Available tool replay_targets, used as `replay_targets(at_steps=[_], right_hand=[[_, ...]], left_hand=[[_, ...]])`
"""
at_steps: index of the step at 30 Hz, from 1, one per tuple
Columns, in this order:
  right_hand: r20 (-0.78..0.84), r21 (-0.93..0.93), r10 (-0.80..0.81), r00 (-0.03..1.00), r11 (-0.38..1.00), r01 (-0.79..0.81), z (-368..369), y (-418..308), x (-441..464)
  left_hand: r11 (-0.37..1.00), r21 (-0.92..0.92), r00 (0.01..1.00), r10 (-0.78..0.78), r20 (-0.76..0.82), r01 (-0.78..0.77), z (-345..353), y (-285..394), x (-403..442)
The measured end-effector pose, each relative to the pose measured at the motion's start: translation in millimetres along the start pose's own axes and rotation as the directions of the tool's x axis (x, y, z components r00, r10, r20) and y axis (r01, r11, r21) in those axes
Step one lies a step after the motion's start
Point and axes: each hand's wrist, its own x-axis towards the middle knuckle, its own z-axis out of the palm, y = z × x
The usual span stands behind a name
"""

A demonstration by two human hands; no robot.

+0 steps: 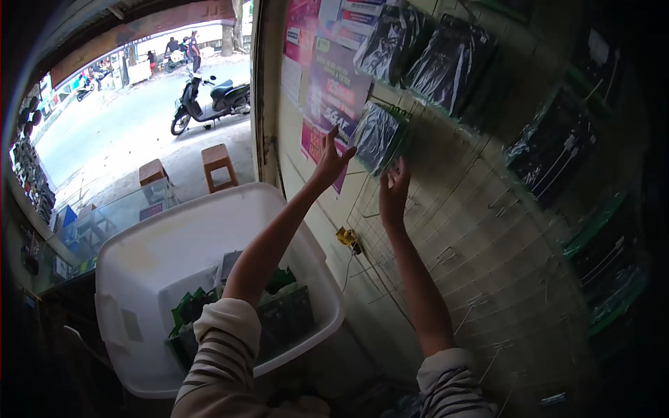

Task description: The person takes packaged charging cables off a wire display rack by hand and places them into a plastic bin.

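A plastic-wrapped dark package with a green edge hangs on the wire grid rack on the wall. My left hand is raised at its left side, thumb and fingers apart, its fingertips close to the package's edge. Just below the package's lower right corner is my right hand, its fingers also spread. Neither hand visibly grips anything, though I cannot tell whether the fingertips touch the wrapping. Larger wrapped packages hang above, several together.
Below my left arm stands a big white plastic tub holding several green-edged packages. Bare hooks stick out of the wire grid. More packages hang at right. Posters cover the wall near the doorway. Outside are stools and a scooter.
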Motion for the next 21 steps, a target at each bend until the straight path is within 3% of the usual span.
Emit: replay_targets(at_steps=[2,4,6,7,11,13,16,17,20,21], right_hand=[[0.027,-0.115,-0.02,0.999,0.993,0.023,4,10,3],[0.028,-0.099,0.004,1.0,0.995,-0.001,7,20,1],[0.024,-0.226,-0.071,0.997,0.971,0.075,10,25,4],[0.018,-0.22,-0.067,0.998,0.973,0.069,12,28,5],[-0.003,-0.147,-0.06,0.998,0.987,0.059,19,34,7],[-0.029,-0.02,0.001,1.0,1.0,-0.002,19,28,9],[0.046,-0.141,0.117,0.992,0.984,-0.11,16,8,17],[-0.042,-0.172,0.016,0.999,0.985,-0.023,21,12,17],[-0.067,-0.164,-0.037,0.997,0.986,0.025,26,2,18],[-0.066,-0.161,-0.036,0.997,0.987,0.025,27,-5,19]], left_hand=[[0.992,0.069,0.994,-0.104,0.026,0.102,14,-17,10],[0.987,0.08,0.987,-0.145,0.066,0.139,22,-31,20],[0.984,-0.126,0.969,-0.094,0.227,0.125,27,-46,31],[0.902,-0.246,0.918,-0.288,0.273,0.356,22,-16,28],[0.954,-0.177,0.939,-0.186,0.288,0.243,29,-36,33],[0.874,-0.386,0.936,-0.184,0.301,0.296,25,-13,27],[0.889,-0.214,0.873,-0.307,0.38,0.406,7,-2,22],[0.896,-0.335,0.923,-0.172,0.345,0.292,11,-25,21],[0.928,-0.293,0.95,-0.149,0.274,0.229,4,-17,13],[0.898,-0.305,0.93,-0.232,0.284,0.317,-3,3,10]])
